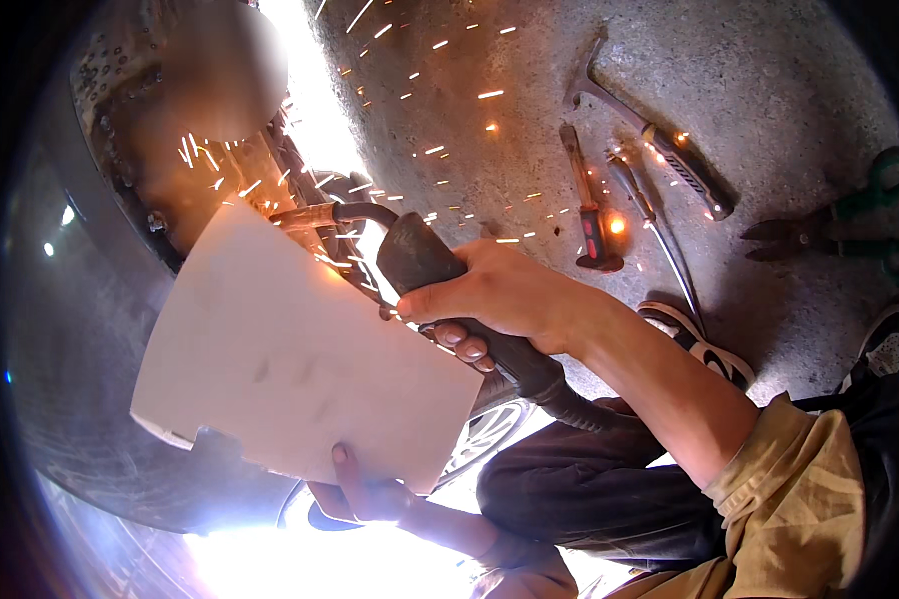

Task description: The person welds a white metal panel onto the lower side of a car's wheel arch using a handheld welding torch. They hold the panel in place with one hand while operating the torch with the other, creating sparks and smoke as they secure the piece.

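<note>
My right hand [479, 299] is wrapped round the black handle of a welding torch [420, 255]. The torch's bent neck ends in a copper-coloured nozzle [305, 217], close to rusty metal [205, 195] on a car body. Orange sparks fly from there up and to the right. A white, slightly curved sheet [290, 349] stands in front of the metal, below the nozzle, and covers part of the car. At its lower edge my left hand [365, 489] grips it, thumb on the near face. The nozzle's very tip is hard to make out in the glare.
On the concrete floor at right lie a pick-ended hammer [659, 140], a red-and-black handled tool [589, 210], a thin metal rod [659, 225] and green-handled snips [839, 230]. A shoe [699, 344] is near them. The car's grey panel [90, 349] fills the left; a wheel [484, 439] shows below.
</note>
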### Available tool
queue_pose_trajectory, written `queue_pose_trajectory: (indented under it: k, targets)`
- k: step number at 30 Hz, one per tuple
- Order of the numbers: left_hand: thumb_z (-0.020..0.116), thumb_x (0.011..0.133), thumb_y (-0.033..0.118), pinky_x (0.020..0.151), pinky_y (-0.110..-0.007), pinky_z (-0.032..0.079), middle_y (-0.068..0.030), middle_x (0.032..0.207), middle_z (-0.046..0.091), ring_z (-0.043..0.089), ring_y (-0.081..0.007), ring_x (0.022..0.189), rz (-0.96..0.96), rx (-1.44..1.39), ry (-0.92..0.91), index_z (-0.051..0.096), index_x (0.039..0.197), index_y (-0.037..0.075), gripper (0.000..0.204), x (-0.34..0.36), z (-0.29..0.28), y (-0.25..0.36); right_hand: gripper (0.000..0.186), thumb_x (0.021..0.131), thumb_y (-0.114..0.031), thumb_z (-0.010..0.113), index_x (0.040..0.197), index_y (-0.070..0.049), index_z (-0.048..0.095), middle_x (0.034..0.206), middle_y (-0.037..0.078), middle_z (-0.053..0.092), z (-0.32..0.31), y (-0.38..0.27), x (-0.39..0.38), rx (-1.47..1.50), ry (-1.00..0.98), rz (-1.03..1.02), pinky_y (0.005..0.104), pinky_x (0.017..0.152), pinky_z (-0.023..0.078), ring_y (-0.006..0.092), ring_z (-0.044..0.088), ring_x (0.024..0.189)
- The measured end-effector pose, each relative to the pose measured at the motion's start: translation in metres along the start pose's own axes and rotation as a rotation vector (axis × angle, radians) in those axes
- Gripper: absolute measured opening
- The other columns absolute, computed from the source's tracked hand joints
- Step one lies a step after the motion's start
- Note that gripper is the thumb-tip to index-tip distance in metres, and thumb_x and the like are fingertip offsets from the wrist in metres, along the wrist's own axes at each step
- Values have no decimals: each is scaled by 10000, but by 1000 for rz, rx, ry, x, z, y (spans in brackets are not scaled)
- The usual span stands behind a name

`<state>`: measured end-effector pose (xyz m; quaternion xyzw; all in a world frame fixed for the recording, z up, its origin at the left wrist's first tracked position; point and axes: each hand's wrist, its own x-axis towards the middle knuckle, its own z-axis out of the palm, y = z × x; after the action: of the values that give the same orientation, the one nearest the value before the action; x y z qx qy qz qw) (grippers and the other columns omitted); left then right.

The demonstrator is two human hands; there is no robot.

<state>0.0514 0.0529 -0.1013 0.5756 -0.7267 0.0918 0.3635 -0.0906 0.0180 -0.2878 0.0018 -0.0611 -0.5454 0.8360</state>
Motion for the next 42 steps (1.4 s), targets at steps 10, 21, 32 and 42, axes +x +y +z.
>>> queue_pose_trajectory:
  k: [10, 21, 32, 42]
  targets:
    - [629, 778, 264, 733, -356, 524, -182, 1055, 607, 610, -258, 913, 83, -30, 77, 591, 1141, -83, 504, 7, -11, -12, 241, 849, -208, 710, 773, -53, 543, 603, 1, 486, -4, 4, 0, 58, -17, 5, 284, 432, 375, 100, 467, 481]
    - [615, 779, 282, 694, -352, 535, -204, 1037, 615, 623, -258, 870, 209, 155, 135, 590, 1132, -103, 523, 0, -4, -11, 182, 843, -169, 704, 804, -23, 602, 596, 6, 511, -4, 4, 2, 15, 3, 20, 271, 418, 374, 97, 478, 463]
    - [638, 779, 261, 725, -359, 530, -192, 1079, 602, 606, -256, 919, -25, 19, -52, 535, 1217, -87, 569, 1, -2, -1, 178, 791, -157, 711, 756, -5, 626, 586, 24, 536, -2, 5, 3, 33, 3, -3, 288, 420, 410, 110, 500, 464]
    - [504, 904, 190, 612, -377, 571, -217, 1013, 597, 648, -311, 851, 254, 192, 23, 608, 1126, -71, 358, 7, -31, -27, 183, 804, -152, 707, 770, 5, 620, 588, 26, 535, -3, 5, 1, 81, -5, 10, 278, 415, 400, 109, 499, 460]
